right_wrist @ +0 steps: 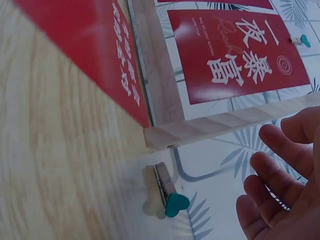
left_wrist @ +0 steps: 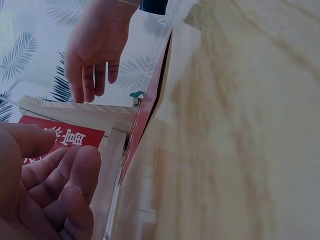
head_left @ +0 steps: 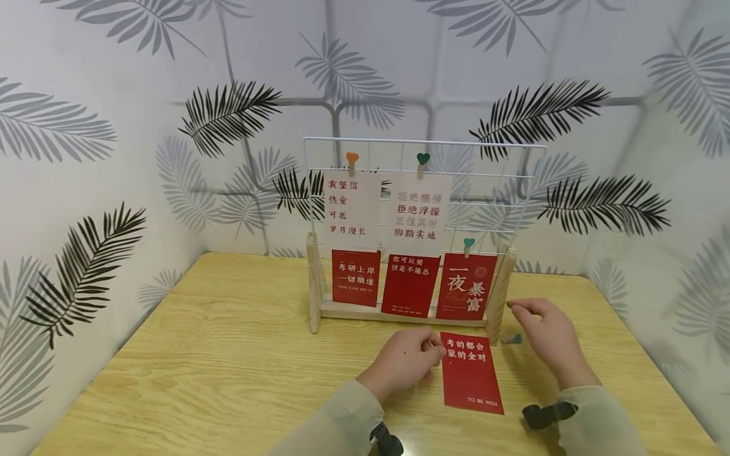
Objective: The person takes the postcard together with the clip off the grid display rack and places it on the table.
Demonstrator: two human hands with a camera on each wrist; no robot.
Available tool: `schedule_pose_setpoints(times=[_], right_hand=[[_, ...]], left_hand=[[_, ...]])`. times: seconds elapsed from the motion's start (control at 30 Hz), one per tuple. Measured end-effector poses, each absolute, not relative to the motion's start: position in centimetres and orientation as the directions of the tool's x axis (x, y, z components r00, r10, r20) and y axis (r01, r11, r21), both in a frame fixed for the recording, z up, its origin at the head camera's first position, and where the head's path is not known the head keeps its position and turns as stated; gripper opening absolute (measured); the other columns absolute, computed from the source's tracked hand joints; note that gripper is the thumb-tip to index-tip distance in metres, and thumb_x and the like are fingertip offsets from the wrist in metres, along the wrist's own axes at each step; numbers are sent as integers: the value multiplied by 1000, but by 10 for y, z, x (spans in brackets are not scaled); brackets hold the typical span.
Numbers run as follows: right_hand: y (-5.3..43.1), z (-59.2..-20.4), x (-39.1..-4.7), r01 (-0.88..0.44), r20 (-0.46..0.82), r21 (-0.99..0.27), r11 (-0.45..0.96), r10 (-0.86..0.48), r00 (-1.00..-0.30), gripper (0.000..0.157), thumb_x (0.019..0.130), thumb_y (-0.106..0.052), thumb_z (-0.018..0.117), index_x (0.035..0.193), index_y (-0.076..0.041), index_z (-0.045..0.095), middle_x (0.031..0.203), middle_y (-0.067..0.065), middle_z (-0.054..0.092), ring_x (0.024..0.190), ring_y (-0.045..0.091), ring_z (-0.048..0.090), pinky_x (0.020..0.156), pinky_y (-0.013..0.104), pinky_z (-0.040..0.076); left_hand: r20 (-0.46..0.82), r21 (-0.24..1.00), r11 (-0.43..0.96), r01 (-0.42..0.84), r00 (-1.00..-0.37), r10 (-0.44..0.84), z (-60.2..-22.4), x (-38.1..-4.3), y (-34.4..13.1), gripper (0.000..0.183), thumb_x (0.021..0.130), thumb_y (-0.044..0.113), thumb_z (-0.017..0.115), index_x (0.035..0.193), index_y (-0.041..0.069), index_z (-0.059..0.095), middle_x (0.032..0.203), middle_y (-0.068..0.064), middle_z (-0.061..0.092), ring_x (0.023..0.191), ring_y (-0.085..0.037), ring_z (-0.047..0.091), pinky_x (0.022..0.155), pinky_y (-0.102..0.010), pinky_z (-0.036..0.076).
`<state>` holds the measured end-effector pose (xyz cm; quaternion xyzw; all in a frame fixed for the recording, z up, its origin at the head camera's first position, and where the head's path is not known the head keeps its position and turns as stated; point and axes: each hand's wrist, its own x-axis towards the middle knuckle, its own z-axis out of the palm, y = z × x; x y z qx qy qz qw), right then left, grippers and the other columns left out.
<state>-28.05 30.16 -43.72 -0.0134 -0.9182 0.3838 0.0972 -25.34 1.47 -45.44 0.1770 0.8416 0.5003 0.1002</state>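
Note:
On the table, in front of the rack, lies a red card with white lettering (head_left: pixel 470 380). My left hand (head_left: pixel 405 358) is beside its upper left edge, and in the left wrist view the loosely bent fingers (left_wrist: pixel 82 172) have nothing between them. My right hand (head_left: pixel 547 332) hovers by the rack's right wooden post, holding nothing, its fingers relaxed. Below it, a small wooden clothespin with a green heart (right_wrist: pixel 167 190) lies on the table near the post's foot. The white wire rack (head_left: pixel 424 142) stands upright, with a red card (head_left: pixel 466 288) clipped at its lower right.
Two white cards (head_left: pixel 352 212) hang at the top of the rack under an orange heart clip (head_left: pixel 352 157) and a dark green one (head_left: pixel 423 158). Two more red cards (head_left: pixel 356 278) are in the lower row. Leaf-patterned walls surround the wooden table (head_left: pixel 199 354).

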Motion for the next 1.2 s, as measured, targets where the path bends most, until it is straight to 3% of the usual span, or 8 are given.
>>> schedule_pose_setpoints(times=[0.5, 0.7, 1.0, 1.1, 1.2], right_hand=[[285, -407, -264, -222, 393, -689, 689, 99, -914, 38, 107, -32, 50, 128, -5, 67, 128, 17, 60, 119, 35, 53, 89, 52, 43], [278, -390, -258, -265, 445, -666, 697, 86, -892, 35, 106, -30, 52, 126, -6, 69, 128, 15, 61, 120, 31, 53, 88, 44, 44], [257, -358, -264, -418, 570, -552, 722, -40, -821, 29, 104, -24, 56, 124, -7, 70, 124, 13, 60, 109, 30, 55, 84, 48, 44], [245, -344, -266, -480, 613, -500, 720, -97, -784, 26, 102, -20, 59, 122, -8, 71, 125, 10, 61, 101, 27, 59, 80, 48, 46], [230, -329, -268, -544, 650, -435, 718, -167, -741, 24, 100, -18, 62, 120, -8, 72, 126, 8, 62, 105, 27, 59, 84, 52, 47]], left_hand=[[33, 899, 395, 187, -930, 365, -443, -258, 6, 12, 101, 32, 63, 109, 23, 67, 90, 2, 66, 70, -12, 66, 61, -33, 51], [90, 919, 330, 214, -931, 354, -434, -261, -1, 7, 102, 30, 63, 106, 27, 67, 90, 4, 66, 80, -19, 66, 65, -34, 51], [191, 890, 349, 294, -935, 300, -413, -260, -4, 14, 101, 35, 64, 112, 27, 64, 97, 14, 63, 87, -10, 59, 74, -33, 51], [228, 882, 341, 325, -928, 293, -404, -260, -7, 21, 100, 34, 64, 118, 24, 64, 102, 13, 63, 89, -11, 59, 78, -34, 51], [252, 882, 324, 341, -924, 286, -395, -259, -10, 27, 100, 31, 65, 124, 20, 62, 109, 9, 62, 91, -12, 59, 79, -33, 51]])
